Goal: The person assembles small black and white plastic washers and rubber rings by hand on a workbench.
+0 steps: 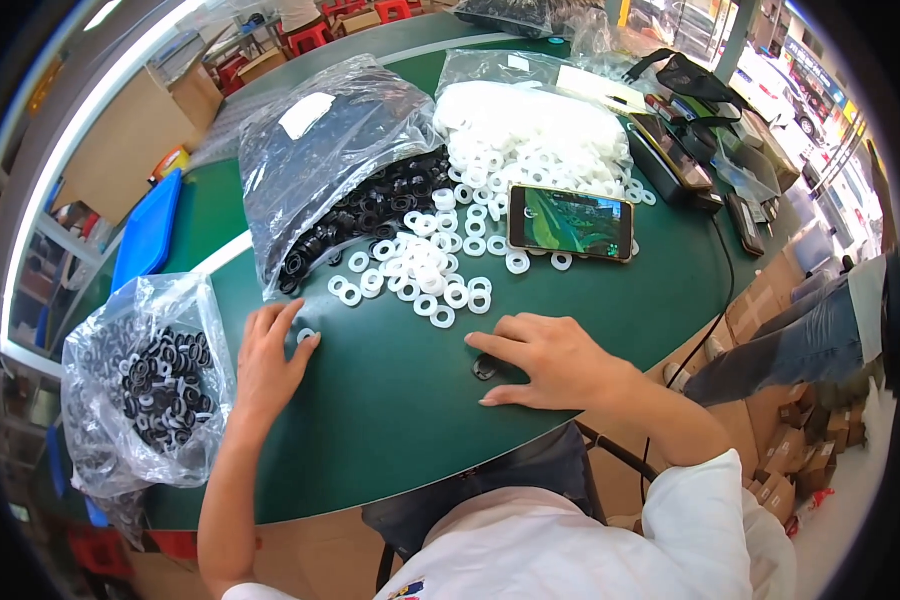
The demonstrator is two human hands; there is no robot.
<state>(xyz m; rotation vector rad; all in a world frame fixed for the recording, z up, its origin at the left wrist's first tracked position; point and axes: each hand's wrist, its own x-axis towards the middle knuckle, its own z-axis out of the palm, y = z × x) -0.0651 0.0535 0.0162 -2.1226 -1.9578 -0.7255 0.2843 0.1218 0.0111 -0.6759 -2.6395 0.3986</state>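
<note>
My left hand [270,355] rests low over the green table [370,430], thumb and forefinger apart. A white ring [305,336] lies between them, against or just beside the thumb tip. Over to the right, my right hand [545,360] is open, its thumb and forefinger spread either side of a black ring [485,367] on the tabletop. Beyond both hands lies a loose heap of white rings [420,268]. Black rings [370,205] spill from a large clear bag [320,125], and more white rings [540,125] fill a second bag's mouth.
At left, a clear bag [80,385] holds mixed black and white pieces, near a blue tray [150,230]. A phone [570,222] showing a picture lies on the white rings. A black cable [727,290] runs off the right edge. Another person's leg [780,355] shows at right.
</note>
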